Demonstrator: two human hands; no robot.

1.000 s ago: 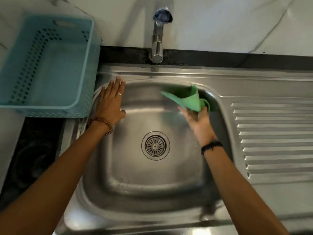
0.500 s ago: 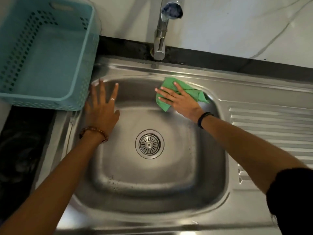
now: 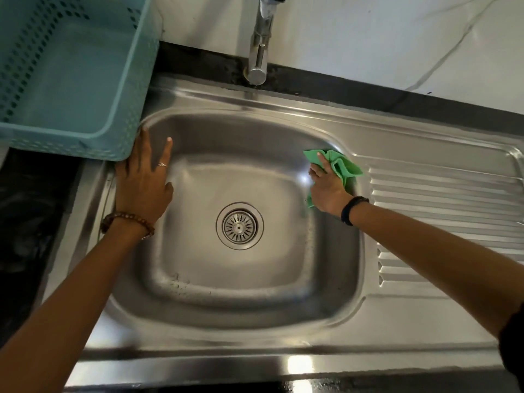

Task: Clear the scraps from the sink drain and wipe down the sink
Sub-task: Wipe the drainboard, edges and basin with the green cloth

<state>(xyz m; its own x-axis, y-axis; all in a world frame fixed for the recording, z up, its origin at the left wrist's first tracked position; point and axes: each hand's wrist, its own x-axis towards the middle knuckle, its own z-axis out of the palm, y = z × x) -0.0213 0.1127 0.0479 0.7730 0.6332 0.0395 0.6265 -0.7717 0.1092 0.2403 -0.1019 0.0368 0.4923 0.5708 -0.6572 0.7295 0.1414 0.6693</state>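
Note:
A stainless steel sink (image 3: 232,290) fills the middle of the head view, with a round drain strainer (image 3: 239,226) at its bottom. No scraps show on the strainer. My right hand (image 3: 326,188) presses a crumpled green cloth (image 3: 344,165) against the sink's right inner wall, near the back right corner. My left hand (image 3: 141,180) rests flat with fingers spread on the left rim and wall of the sink, holding nothing. Small dark specks lie near the front left of the basin floor (image 3: 181,282).
A light blue perforated basket (image 3: 71,80) stands at the back left, touching the sink rim. A chrome tap (image 3: 259,46) rises behind the basin. A ribbed draining board (image 3: 442,199) extends to the right. A dark hob surface (image 3: 25,217) lies on the left.
My right hand has swept the green cloth from the back wall of the sink over to the right wall. My left hand has stayed on the left rim.

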